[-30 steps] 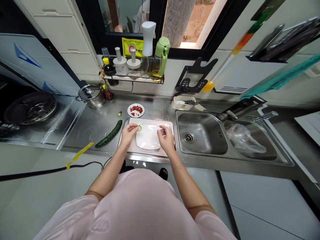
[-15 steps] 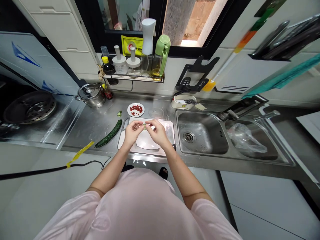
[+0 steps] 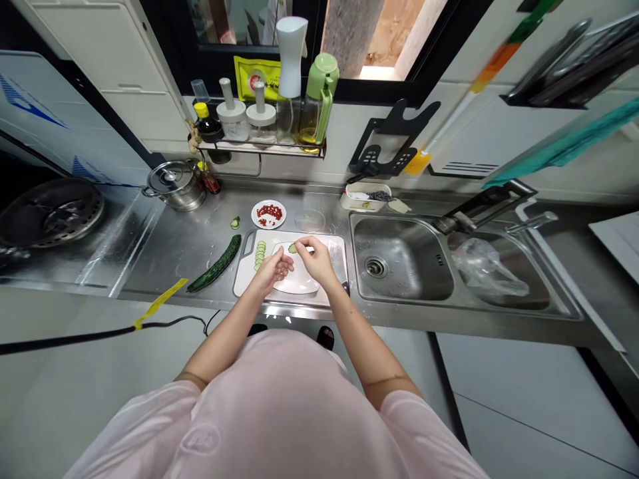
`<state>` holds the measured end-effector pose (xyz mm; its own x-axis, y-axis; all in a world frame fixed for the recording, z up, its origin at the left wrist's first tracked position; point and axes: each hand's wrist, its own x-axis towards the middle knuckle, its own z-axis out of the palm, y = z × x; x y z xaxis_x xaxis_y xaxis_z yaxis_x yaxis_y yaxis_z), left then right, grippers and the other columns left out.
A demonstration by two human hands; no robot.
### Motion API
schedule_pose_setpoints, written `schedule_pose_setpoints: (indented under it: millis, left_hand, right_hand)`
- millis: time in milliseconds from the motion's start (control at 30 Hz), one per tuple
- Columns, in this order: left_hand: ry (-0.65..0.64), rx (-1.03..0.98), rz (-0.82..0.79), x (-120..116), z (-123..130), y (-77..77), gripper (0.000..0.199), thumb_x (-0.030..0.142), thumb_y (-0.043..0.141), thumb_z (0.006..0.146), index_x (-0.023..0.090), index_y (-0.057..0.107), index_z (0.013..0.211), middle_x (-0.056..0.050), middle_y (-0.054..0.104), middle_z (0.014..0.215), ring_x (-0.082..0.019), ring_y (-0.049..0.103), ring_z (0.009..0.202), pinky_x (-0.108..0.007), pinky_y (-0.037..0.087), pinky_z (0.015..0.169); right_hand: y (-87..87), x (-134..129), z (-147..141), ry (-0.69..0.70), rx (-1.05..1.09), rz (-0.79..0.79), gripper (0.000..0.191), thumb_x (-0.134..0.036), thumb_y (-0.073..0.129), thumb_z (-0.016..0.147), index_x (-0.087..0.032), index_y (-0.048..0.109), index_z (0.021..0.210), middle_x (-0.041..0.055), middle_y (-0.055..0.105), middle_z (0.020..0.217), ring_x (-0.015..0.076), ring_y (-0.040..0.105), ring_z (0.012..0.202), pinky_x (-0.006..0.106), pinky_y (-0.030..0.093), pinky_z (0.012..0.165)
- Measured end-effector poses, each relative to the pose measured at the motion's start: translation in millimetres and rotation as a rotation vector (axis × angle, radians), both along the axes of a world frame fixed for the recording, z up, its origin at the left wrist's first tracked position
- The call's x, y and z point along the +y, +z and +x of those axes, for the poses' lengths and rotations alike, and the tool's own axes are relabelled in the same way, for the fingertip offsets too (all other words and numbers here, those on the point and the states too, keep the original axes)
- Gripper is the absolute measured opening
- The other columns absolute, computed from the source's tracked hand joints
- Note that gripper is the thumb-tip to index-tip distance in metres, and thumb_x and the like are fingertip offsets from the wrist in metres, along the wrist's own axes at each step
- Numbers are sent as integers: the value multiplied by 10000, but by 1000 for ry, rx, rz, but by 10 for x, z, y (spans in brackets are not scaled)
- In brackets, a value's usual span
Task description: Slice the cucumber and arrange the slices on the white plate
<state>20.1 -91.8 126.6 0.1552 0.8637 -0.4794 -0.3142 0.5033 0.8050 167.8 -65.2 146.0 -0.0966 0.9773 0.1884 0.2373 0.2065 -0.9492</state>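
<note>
My right hand (image 3: 315, 259) pinches a thin cucumber slice (image 3: 292, 248) between thumb and fingertips, above a white plate (image 3: 297, 283). Just to its left, my left hand (image 3: 275, 270) is open, palm turned inward and fingers loosely curled, with nothing visible in it. The plate lies on a pale cutting board (image 3: 243, 283) with a grey handle. Several cucumber slices (image 3: 260, 255) overlap in a row on the board's left side. A dark green cucumber (image 3: 215, 265) lies on the steel counter left of the board.
A small plate of chopped red pieces (image 3: 269, 224) and a cucumber end (image 3: 235, 223) lie behind the board. A steel pot (image 3: 177, 187) stands back left. On the right is a sink (image 3: 404, 266). Above hangs a shelf (image 3: 259, 148) of bottles and jars.
My hands have parted. The left moved down and left, off the cucumber slice, while the right keeps it. The row of slices on the board now shows. The view shifted slightly.
</note>
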Motion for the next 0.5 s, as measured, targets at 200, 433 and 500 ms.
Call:
schedule_pose_setpoints:
  millis: [200,433,500]
  left_hand:
    - [-50,-236,-184,109,42,26,440,582,641,716,145,629,774,-20,591,623,-43,455,446,-160,226,374]
    - [62,-155,-71,176,8,7,358,421,761,634,162,640,850,-36,646,739,-66,533,556,-171,318,449]
    - [70,-119,-17,176,-11,28,374,397,778,614,166,639,873,-38,655,772,-72,554,600,-171,352,493]
  right_hand:
    - [-80,-13,16,20,-10,18,231,-394,527,855,-191,635,841,36,654,864,165,597,840,243,436,621]
    - [-78,-34,40,22,-98,72,214,-368,511,868,-196,631,826,38,644,861,166,581,849,251,428,637]
    - [-83,-42,47,20,-122,89,209,-362,510,870,-198,631,823,40,646,867,168,578,857,258,429,656]
